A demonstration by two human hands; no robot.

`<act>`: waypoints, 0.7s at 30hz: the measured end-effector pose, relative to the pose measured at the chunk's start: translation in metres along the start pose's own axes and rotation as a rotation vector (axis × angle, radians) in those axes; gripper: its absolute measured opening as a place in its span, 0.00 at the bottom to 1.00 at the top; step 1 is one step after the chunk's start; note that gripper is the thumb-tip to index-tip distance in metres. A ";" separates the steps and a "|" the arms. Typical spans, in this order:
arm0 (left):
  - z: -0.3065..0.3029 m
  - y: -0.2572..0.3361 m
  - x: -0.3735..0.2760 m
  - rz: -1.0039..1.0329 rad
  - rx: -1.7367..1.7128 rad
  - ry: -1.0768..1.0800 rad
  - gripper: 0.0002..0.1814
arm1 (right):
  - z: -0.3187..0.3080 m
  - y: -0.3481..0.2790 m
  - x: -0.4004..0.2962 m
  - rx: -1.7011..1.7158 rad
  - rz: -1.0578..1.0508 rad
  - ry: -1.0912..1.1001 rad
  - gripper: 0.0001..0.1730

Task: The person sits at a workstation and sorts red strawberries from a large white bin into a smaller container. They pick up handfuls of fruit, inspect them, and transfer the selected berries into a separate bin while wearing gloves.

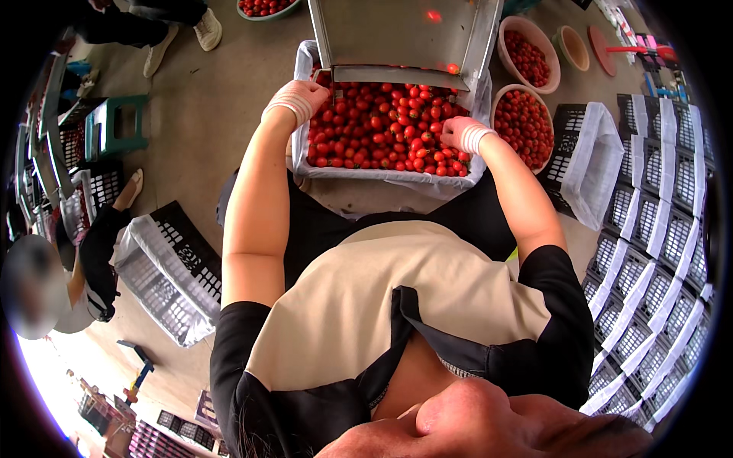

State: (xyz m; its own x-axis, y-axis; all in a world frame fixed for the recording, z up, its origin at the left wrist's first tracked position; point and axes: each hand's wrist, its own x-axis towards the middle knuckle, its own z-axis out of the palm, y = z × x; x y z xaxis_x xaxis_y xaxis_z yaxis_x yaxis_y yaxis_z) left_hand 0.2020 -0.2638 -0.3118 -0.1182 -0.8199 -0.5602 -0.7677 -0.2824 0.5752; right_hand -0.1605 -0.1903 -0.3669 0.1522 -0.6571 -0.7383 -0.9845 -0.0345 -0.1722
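Note:
Before me a crate with a white liner (383,176) is filled with small red cherry tomatoes (372,131), some with green stems. A metal chute (395,34) slopes down to its far side, with one tomato (453,68) near its lip and a blurred one higher up. My left hand (296,102), in a pale pink glove with striped cuff, is at the crate's left rim by the chute's corner; its fingertips are bent and partly hidden. My right hand (462,134), gloved alike, reaches onto the tomatoes at the right side. Whether its curled fingers hold one is hidden.
Right of the crate stand two tubs of tomatoes (527,57) (522,123) and a lined black crate (590,166). Stacked lined crates (653,246) fill the far right. Another lined crate (172,275), a green stool (120,123) and a person (97,252) are left. Another person's shoes (207,30) show at upper left.

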 end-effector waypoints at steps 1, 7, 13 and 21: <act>-0.002 0.003 0.000 -0.009 0.012 -0.015 0.17 | -0.001 0.000 0.001 0.047 -0.009 0.038 0.17; 0.008 -0.014 0.028 0.126 -0.425 0.103 0.18 | 0.026 0.005 0.027 -0.021 -0.006 0.099 0.16; 0.009 0.004 0.028 0.141 -0.840 0.176 0.23 | 0.040 -0.023 0.049 0.121 -0.130 0.242 0.20; 0.008 0.004 0.029 0.123 -0.916 0.140 0.23 | 0.077 -0.091 0.086 0.129 0.248 0.397 0.21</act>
State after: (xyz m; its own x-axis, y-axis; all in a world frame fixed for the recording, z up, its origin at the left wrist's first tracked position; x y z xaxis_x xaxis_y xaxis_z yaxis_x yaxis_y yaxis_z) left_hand 0.1908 -0.2845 -0.3301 -0.0426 -0.9058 -0.4215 0.0477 -0.4233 0.9047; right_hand -0.0516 -0.1850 -0.4650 -0.1554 -0.8712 -0.4656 -0.9641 0.2364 -0.1206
